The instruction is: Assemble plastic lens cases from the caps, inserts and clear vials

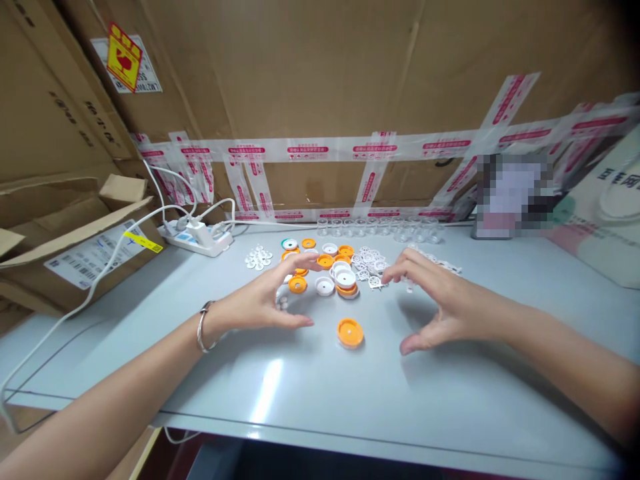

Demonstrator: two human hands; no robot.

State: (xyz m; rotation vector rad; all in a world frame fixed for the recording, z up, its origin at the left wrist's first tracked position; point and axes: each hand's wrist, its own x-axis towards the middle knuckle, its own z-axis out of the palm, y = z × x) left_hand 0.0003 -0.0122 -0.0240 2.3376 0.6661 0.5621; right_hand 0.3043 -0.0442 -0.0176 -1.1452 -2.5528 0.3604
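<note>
Left hand [280, 293]: thumb and fingers spread wide, nothing held. Right hand [434, 300]: likewise spread, empty. Orange disc [350, 332]: on grey table [320, 400], between both grips, touching neither. Beyond them: orange and white discs [343, 275]; farther back, taped cardboard [310, 80].

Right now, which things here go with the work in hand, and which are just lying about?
Likely in the work:
orange disc between the open left hand and right hand
orange and white discs behind it
small white pieces
clear round pieces

Probably just lying about:
power strip
open carton
</note>
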